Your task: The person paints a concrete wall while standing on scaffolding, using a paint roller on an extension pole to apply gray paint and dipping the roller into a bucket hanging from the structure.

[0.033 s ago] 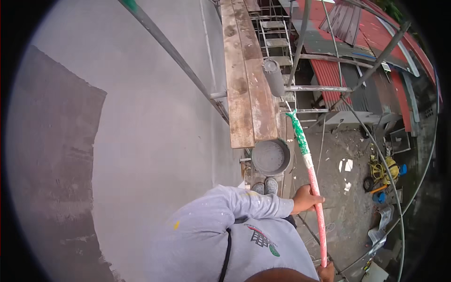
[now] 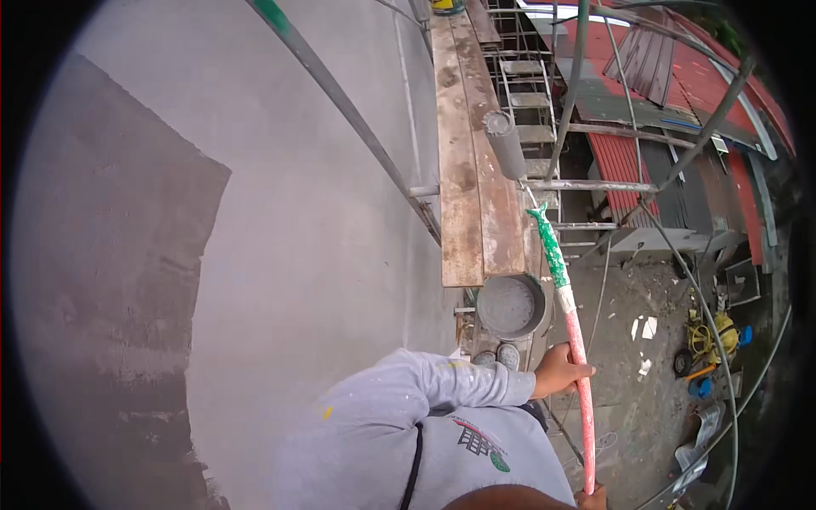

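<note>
My left hand (image 2: pixel 561 371) is closed round the red part of a paint roller's long pole (image 2: pixel 576 344). Lower down, at the picture's bottom edge, my right hand (image 2: pixel 592 496) grips the same pole near its end; only part of this hand shows. Above a white band the pole turns green and flaking, and a thin metal frame leads to the grey-coated roller cover (image 2: pixel 507 146). That cover hangs over the right edge of the wooden planks (image 2: pixel 463 183). A round bucket (image 2: pixel 510 308) of grey paint or coating stands between the planks and my shoes.
On the left rises a wall (image 2: pixel 289 229), mostly light grey with a darker patch (image 2: pixel 110 255). A slanting scaffold pipe (image 2: pixel 340 115) crosses before it. Scaffold bars (image 2: pixel 595 184) and a stair ladder (image 2: pixel 531 100) stand right. Far below, a yellow machine (image 2: pixel 714 336) rests on the ground.
The view has shifted, so the surroundings sit lower and farther right in the picture. Against the planks, the roller cover has moved slightly left and away from me. Both hands keep their grip.
</note>
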Demonstrator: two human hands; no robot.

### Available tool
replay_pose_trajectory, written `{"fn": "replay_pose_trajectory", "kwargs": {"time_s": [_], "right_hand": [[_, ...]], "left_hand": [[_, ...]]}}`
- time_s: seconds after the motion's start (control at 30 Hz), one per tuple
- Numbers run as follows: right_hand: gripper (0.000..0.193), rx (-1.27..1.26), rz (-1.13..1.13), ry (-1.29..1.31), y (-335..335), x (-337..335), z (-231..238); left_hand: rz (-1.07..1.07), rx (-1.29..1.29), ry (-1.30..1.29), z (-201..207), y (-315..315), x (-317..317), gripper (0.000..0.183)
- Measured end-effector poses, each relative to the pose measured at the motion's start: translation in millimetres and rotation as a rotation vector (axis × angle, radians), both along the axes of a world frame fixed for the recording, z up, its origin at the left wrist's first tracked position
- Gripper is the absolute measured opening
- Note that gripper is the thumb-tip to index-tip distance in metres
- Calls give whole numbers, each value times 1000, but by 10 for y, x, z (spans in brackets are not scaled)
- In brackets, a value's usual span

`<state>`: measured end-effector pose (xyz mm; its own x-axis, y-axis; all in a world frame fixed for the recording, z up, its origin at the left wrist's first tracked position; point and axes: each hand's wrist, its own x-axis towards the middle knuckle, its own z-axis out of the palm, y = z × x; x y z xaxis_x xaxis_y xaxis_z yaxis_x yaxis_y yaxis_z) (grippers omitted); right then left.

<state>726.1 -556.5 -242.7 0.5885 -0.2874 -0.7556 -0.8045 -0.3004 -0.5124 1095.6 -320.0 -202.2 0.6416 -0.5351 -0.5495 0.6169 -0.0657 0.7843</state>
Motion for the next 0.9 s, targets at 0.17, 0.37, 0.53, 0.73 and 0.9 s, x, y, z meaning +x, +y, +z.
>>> {"fn": "replay_pose_trajectory", "kwargs": {"time_s": [0.17,0.37,0.53,0.73,0.9], "right_hand": [[51,162,174,236,454,1672,-320],[38,280,448,-312,1003,3045,-305],[24,356,757,-754,1459,4023,-111],[22,680,580,-1121,2653,4853,585],[42,1036,605,-1083,3102,5215,1379]], "left_hand": [[294,44,-419,792,952,641,30],[535,147,-964,2432,2164,1282,29],[693,291,-1335,3889,2765,1582,33],[801,164,-1590,4405,2927,1383,59],[754,627,-1691,3389,2952,588,53]]}}
